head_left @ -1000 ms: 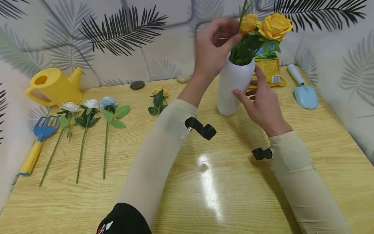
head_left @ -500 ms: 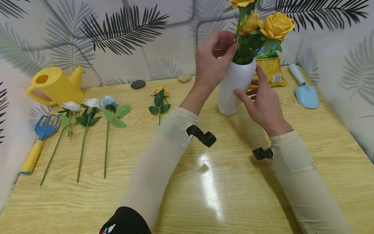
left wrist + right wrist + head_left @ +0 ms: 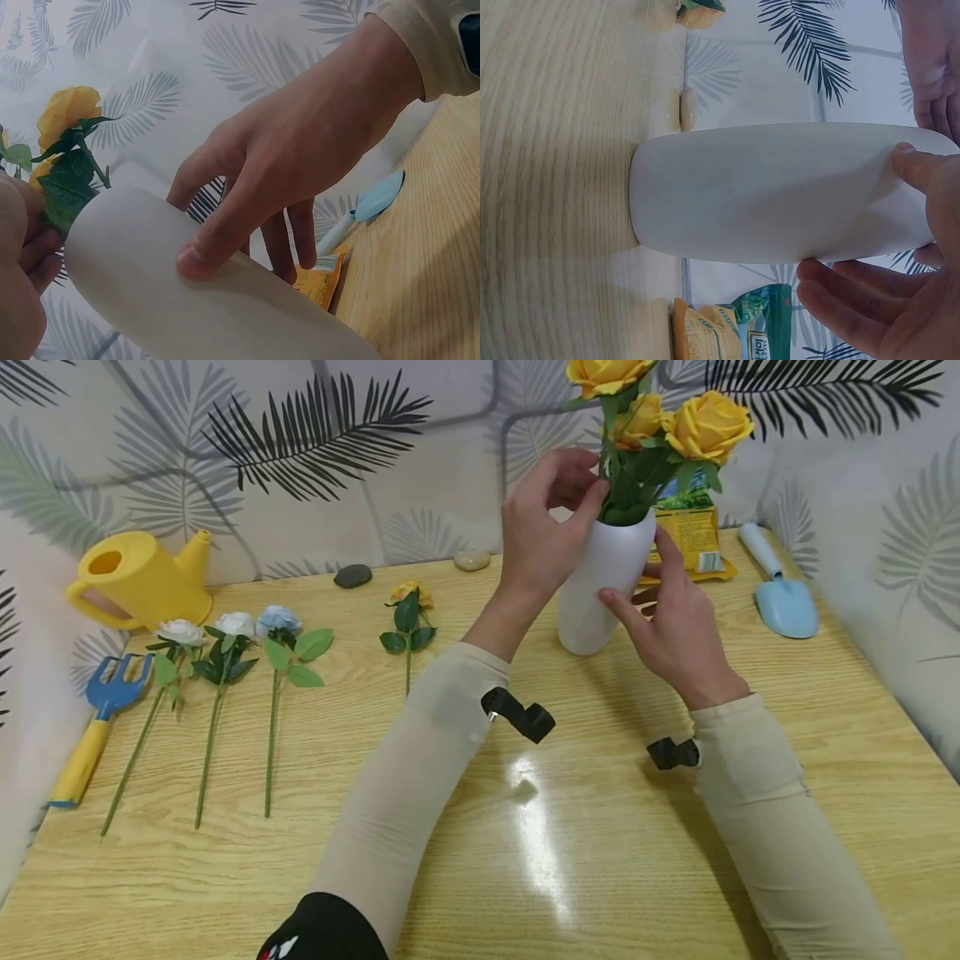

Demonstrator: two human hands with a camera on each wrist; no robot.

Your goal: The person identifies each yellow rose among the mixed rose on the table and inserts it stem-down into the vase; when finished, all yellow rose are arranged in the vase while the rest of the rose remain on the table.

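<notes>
My left hand (image 3: 546, 527) pinches the stem of a yellow rose (image 3: 607, 375) just above the mouth of a tall white vase (image 3: 600, 585). Two more yellow roses (image 3: 708, 427) with green leaves stand in that vase, which rests upright on the table. Around its right side my right hand (image 3: 678, 631) holds it, thumb in front and fingers behind. In the left wrist view, the right thumb (image 3: 196, 261) lies against the vase wall. The right wrist view shows the vase base on the wood. Lower stem ends are hidden inside the vase.
Behind the vase leans a yellow-green packet (image 3: 686, 539), with a blue trowel (image 3: 783, 602) to its right. Leftward lie a single yellow rose (image 3: 408, 610), two stones (image 3: 352, 577), white and blue roses (image 3: 277, 622), a yellow watering can (image 3: 146, 581) and a hand fork (image 3: 101, 718).
My left hand has moved down toward the vase mouth, lowering the pinched rose, so its bloom has come into view at the top. The right hand keeps its hold on the vase.
</notes>
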